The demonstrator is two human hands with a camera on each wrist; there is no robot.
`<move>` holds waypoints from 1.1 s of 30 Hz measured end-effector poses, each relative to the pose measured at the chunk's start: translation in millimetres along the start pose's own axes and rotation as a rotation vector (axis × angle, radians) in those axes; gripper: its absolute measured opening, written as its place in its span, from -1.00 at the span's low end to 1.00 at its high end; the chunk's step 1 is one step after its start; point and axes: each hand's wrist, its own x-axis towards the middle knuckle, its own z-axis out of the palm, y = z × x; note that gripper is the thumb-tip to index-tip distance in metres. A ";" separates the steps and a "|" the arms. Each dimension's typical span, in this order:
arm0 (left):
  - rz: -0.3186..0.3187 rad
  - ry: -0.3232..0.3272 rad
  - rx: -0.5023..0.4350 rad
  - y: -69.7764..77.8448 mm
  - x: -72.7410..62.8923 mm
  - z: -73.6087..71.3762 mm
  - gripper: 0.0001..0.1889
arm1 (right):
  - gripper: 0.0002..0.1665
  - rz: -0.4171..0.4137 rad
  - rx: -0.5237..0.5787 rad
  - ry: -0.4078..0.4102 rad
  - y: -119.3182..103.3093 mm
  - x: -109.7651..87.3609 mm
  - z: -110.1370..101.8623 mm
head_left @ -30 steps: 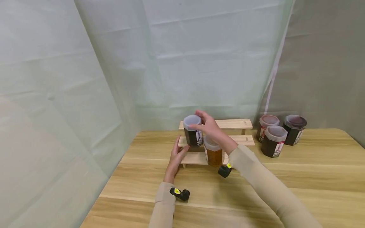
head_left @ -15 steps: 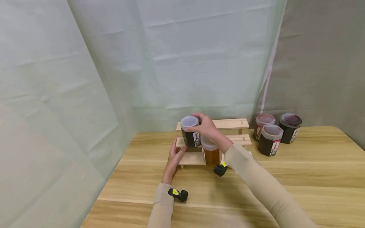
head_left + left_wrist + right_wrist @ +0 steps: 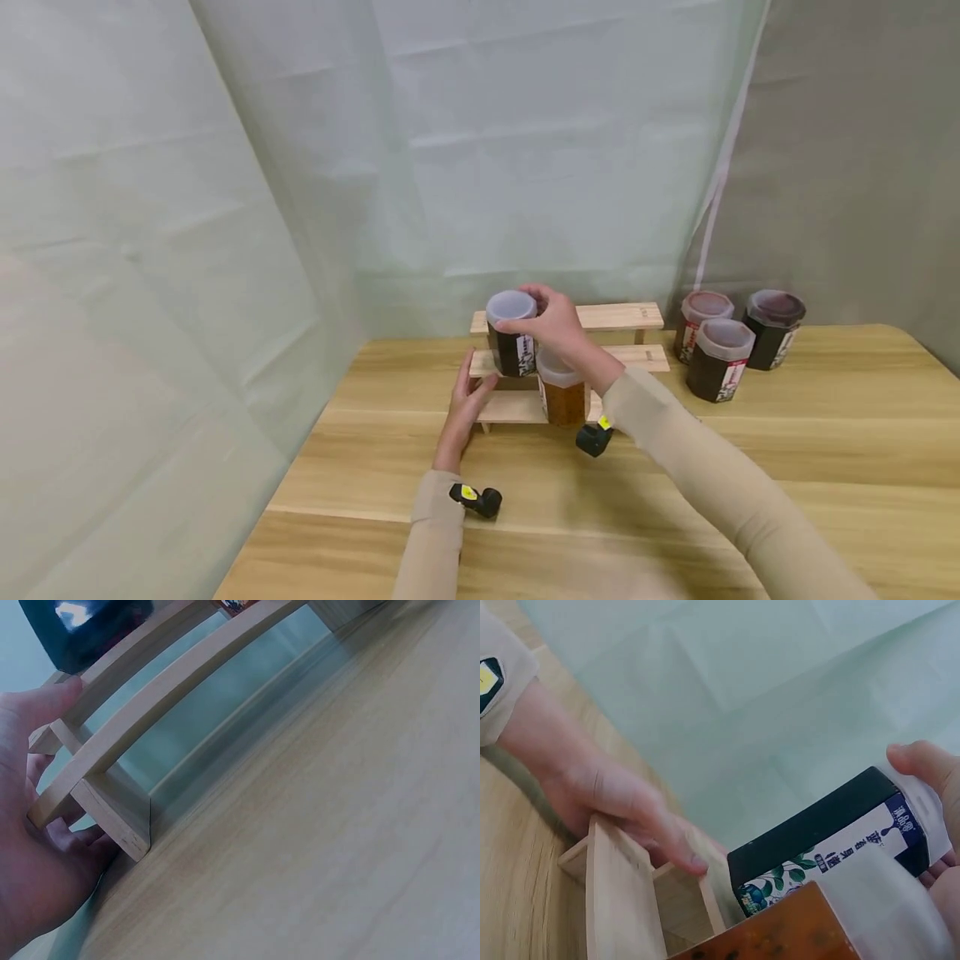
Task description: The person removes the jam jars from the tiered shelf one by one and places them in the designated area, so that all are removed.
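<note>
A dark octagonal jar (image 3: 509, 352) with a translucent white lid stands upright at the left end of the middle tier of a wooden step rack (image 3: 618, 317). My right hand (image 3: 558, 327) holds it around the lid, thumb in front and fingers behind. Its label shows blueberries and leaves in the right wrist view. Below my right wrist, an amber jar (image 3: 564, 402) sits on the lowest tier, partly covered by that hand. My left hand (image 3: 460, 412) grips the rack's left end; in the left wrist view its thumb lies by the upper board (image 3: 142, 656) and its fingers go behind.
Several more jars stand on the wooden table (image 3: 810, 467) to the right of the rack: one with a reddish lid (image 3: 705, 306), a dark one in front (image 3: 716, 371) and another dark one (image 3: 772, 337) behind. Pale cloth sheeting (image 3: 525, 167) hangs behind the table and at the left.
The dark jar has shifted slightly right along the middle tier, with my right hand still around its lid. My left hand stays at the rack's end; the head view has moved a little.
</note>
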 end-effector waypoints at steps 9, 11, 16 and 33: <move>-0.017 -0.010 0.048 14.4 -6.6 4.4 -0.21 | -0.13 -0.030 0.054 0.037 -12.5 1.6 -13.4; -0.017 0.006 0.050 14.9 -7.5 3.9 -0.22 | -0.14 -0.049 0.077 0.041 -19.2 3.4 -19.5; -0.022 0.031 0.033 15.8 -8.0 -0.4 -0.21 | -0.13 -0.078 0.119 0.070 -36.5 6.9 -39.4; -0.024 -0.019 0.068 9.5 -10.9 4.0 -0.21 | -0.14 -0.055 -0.037 0.301 -30.9 -49.5 -159.3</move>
